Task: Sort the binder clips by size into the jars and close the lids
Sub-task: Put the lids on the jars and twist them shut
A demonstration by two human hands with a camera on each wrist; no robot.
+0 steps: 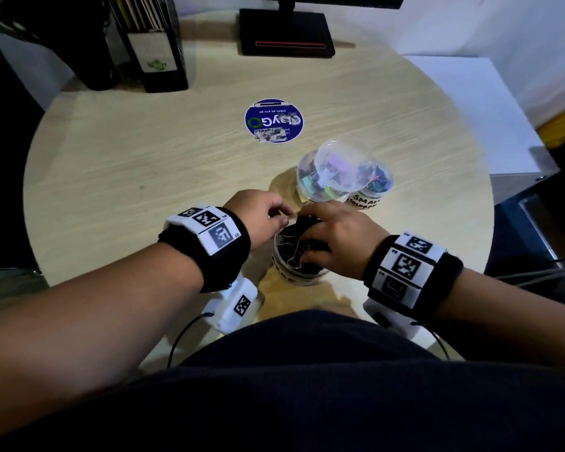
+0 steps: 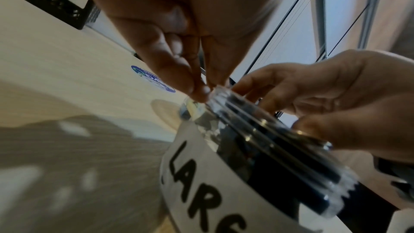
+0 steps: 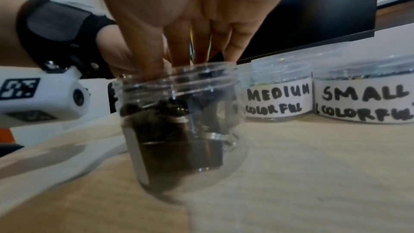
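Observation:
A clear jar [image 1: 294,272] with a label that starts "LAR" [image 2: 201,174] stands near the table's front edge. It holds several large black binder clips [image 3: 179,139]. My left hand [image 1: 284,216] pinches the far left of its rim with fingertips [image 2: 201,93]. Over the jar's mouth, my right hand [image 1: 307,234] has fingers and thumb curled round a black clip [image 1: 312,225], and its fingers [image 3: 186,56] dip inside the rim. The jar has no lid on. Two more jars stand behind, "MEDIUM COLORFUL" [image 3: 277,98] and "SMALL COLORFUL" [image 3: 363,98].
A clear lid [image 1: 338,164] leans tilted over the medium jar [image 1: 320,187], with the small jar [image 1: 374,187] to its right. A blue round sticker [image 1: 273,121] lies mid-table. A monitor stand [image 1: 286,31] and black file holder [image 1: 157,44] stand at the back.

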